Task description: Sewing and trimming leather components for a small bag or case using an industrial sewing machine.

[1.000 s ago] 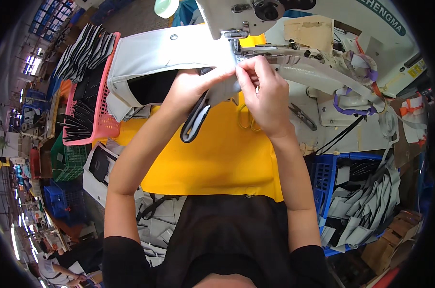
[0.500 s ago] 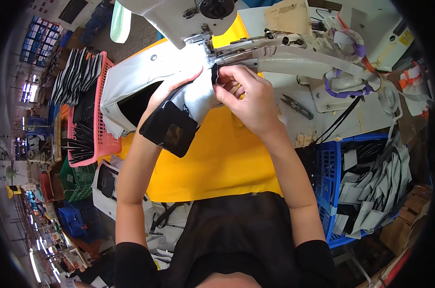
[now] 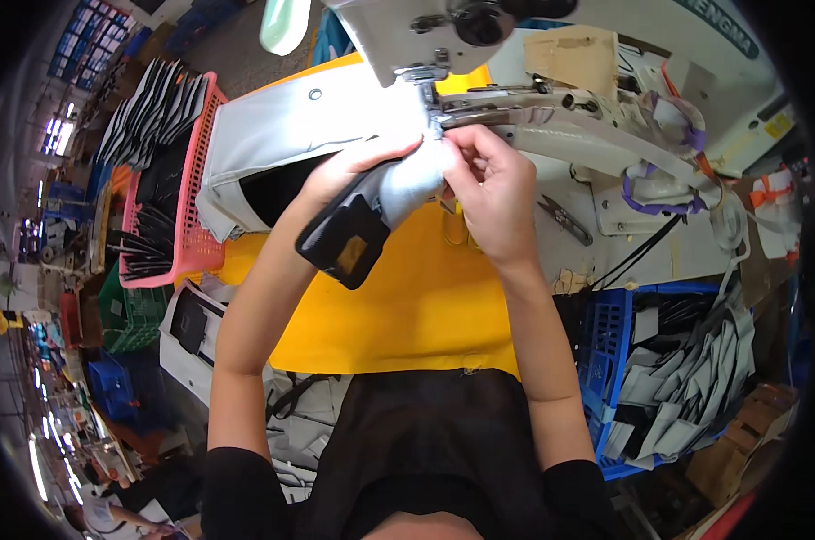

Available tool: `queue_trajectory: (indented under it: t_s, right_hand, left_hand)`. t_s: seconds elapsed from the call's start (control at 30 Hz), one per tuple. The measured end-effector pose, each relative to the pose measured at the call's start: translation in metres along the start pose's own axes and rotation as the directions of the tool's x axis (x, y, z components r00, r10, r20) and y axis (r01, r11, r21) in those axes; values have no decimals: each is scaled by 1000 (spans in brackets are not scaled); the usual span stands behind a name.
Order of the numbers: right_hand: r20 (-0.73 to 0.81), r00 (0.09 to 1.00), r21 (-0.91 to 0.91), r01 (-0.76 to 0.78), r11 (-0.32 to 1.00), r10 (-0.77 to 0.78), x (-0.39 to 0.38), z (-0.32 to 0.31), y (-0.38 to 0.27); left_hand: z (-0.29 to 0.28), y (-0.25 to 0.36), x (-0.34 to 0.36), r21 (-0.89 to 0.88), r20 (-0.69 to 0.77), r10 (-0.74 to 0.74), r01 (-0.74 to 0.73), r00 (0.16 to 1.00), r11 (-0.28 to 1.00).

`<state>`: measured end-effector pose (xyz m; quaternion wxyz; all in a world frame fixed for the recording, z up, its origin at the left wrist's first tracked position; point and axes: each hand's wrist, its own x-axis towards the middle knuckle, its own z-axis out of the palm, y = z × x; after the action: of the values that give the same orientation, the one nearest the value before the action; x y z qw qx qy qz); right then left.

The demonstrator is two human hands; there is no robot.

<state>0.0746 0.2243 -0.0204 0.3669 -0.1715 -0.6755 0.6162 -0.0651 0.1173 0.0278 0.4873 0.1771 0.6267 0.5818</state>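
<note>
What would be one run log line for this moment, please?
left hand: holds grey-black fabric piece | right hand: pinches its top end at sewing machine | below: yellow cloth

Yellow-topped worktable (image 3: 407, 306): white sewing machine (image 3: 551, 135), small snips (image 3: 565, 219), possibly grey fabric (image 3: 282, 135).

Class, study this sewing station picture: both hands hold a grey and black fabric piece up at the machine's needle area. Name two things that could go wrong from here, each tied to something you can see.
1. The right hand pinches the grey and black fabric piece right beside the sewing machine head; fingertips could stray under the needle.
2. The piece's black end hangs unsupported below the left hand, so its weight may drag the seam crooked.
</note>
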Motion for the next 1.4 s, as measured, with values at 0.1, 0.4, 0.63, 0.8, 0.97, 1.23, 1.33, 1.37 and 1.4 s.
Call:
queue_trajectory:
  t_s: [0.1, 0.4, 0.63, 0.8, 0.97, 1.23, 1.33, 1.37, 1.4]
  right_hand:
    - [-66, 993, 22, 100, 995, -98, 0, 3, 13]
    - [-18, 999, -26, 38, 999, -39, 1, -6, 5]
    - [-96, 994, -30, -48, 998, 45, 3, 9, -9]
    - [-223, 973, 55, -42, 998, 54, 1, 19, 1]
    - [-304, 952, 59, 56, 997, -35, 9, 28, 5]
    - [-268, 959, -183, 44, 982, -93, -13, 33, 33]
    - [-62, 976, -497, 151, 855, -208, -8, 33, 54]
    - [-52, 972, -500, 174, 849, -229, -6, 33, 59]
    - [-18, 968, -531, 203, 823, -251, -3, 35, 62]
  left_hand:
    - [9, 3, -2, 54, -105, -49, 55, 993, 997]
    - [13, 5, -6, 155, -116, -19, 37, 993, 987]
    - [5, -2, 5, 273, -35, 305, -284, 952, 919]
    - [5, 11, 3, 237, -23, 92, -84, 995, 968]
    - [5, 30, 8, 237, -33, -36, 42, 999, 971]
    - [5, 45, 16, 313, -28, 30, -20, 999, 950]
    - [6, 52, 9, 389, -20, 6, 2, 1000, 921]
    - [4, 57, 7, 450, -7, -9, 11, 1000, 893]
    - [2, 61, 5, 509, 2, -24, 20, 1000, 861]
